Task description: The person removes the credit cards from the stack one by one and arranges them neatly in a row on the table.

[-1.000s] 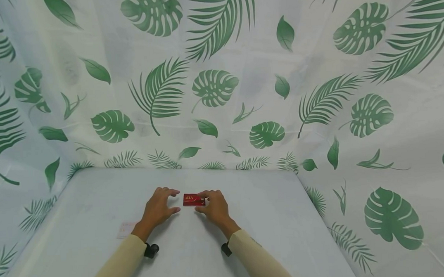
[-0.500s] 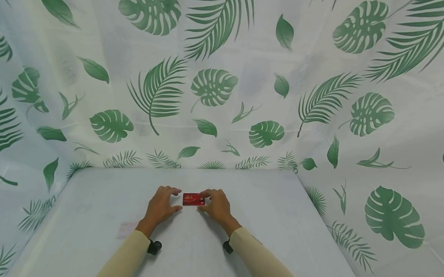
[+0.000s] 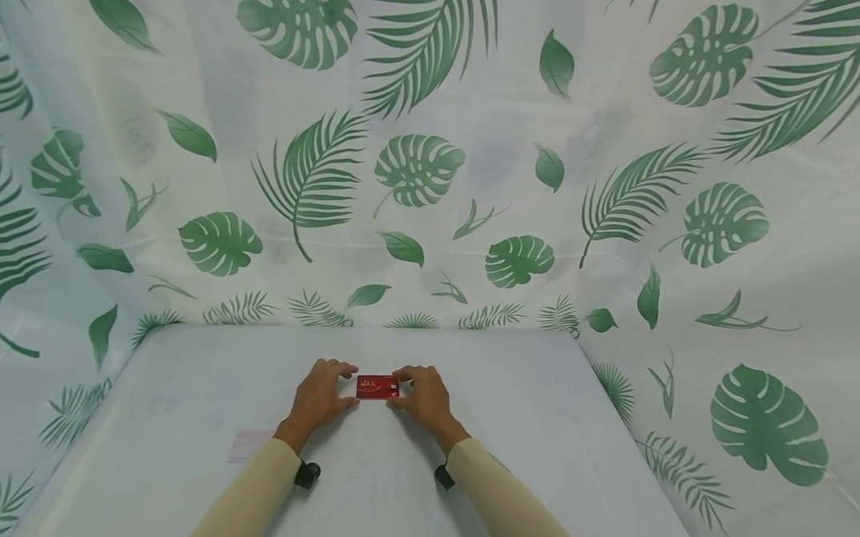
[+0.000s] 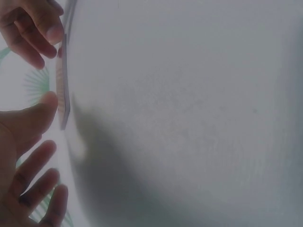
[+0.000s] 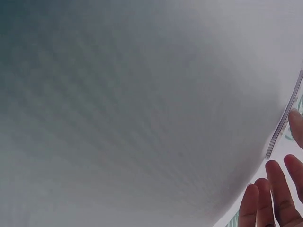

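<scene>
A red card with gold "VIP" lettering (image 3: 377,387) is between the two hands near the far part of the white table. Seen edge-on in the right wrist view, the card (image 5: 284,118) shows several thin layers. My right hand (image 3: 424,397) holds its right end, index finger at the far edge and thumb at the near edge. At the left end, my left hand (image 3: 320,397) has curved index finger and thumb spread, fingertips right at the corners. In the left wrist view, the left thumb (image 4: 40,113) lies alongside the card (image 4: 63,90), other fingers spread.
A pale pink slip of paper (image 3: 250,444) lies on the white table (image 3: 382,495), left of the left forearm. White sheeting with green leaf prints (image 3: 428,220) rises behind the table and along both sides.
My left hand has moved right, closing the gap to the card's left end. The right fingers have shifted slightly right, from over the card towards its right corners. The card stays nearly in place.
</scene>
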### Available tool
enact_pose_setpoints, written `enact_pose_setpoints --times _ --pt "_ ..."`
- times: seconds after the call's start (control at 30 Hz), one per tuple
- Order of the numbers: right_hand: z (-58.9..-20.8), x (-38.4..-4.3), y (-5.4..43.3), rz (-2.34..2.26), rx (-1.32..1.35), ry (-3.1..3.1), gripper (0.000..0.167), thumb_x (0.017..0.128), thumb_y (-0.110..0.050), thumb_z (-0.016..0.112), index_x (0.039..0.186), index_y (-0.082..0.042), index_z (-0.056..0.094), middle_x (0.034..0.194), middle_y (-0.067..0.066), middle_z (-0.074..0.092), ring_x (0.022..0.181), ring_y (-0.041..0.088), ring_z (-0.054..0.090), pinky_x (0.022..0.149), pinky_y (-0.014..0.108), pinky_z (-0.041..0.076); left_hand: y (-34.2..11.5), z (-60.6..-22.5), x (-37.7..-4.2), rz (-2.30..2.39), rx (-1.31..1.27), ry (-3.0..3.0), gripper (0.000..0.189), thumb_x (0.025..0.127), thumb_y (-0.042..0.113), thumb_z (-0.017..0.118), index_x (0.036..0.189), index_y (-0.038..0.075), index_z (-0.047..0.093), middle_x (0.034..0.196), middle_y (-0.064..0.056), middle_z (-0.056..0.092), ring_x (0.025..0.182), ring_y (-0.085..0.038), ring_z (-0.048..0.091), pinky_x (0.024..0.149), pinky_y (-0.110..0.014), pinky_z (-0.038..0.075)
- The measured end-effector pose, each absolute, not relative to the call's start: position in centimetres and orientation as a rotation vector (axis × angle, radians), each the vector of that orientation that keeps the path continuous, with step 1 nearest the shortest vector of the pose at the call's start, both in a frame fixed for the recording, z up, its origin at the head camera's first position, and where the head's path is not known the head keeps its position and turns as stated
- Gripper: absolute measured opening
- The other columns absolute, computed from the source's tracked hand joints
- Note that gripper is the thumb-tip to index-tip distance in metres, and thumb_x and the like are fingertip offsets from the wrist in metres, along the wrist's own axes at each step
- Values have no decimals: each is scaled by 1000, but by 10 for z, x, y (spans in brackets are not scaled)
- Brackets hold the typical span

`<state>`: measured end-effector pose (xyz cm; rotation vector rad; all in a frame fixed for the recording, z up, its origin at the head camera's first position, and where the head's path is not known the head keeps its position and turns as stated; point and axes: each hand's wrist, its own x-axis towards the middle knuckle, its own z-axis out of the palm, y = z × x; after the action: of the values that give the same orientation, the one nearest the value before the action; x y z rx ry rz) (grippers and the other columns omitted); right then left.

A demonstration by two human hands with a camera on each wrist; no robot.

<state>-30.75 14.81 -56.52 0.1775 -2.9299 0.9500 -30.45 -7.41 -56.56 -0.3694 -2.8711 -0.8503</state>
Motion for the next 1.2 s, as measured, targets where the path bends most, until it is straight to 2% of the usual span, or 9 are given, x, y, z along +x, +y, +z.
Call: enact_pose_setpoints --times 0.23,0.7,1.2 --pt "-566 -310 147 956 154 -2927 44 84 -20 92 126 -17 78 120 3 76 109 21 62 98 42 55 -71 -568 -309 -851 -347 -2894 56 81 21 94 132 14 72 117 -7 73 113 -25 59 102 -47 56" --pt "-566 -320 145 897 140 -2961 44 84 -20 92 126 -19 78 122 3 76 108 21 62 95 41 56 -68 -569 -317 -805 -412 -2890 57 80 22 94 132 12 72 115 -6 73 112 -25 59 98 -46 56" --pt "-565 -324 142 904 171 -3011 46 84 -19 92 128 -23 77 121 3 72 107 20 60 94 40 55 -62 -571 -328 -749 -389 -2998 55 81 29 94 130 15 73 116 -5 70 114 -25 57 103 -46 54"
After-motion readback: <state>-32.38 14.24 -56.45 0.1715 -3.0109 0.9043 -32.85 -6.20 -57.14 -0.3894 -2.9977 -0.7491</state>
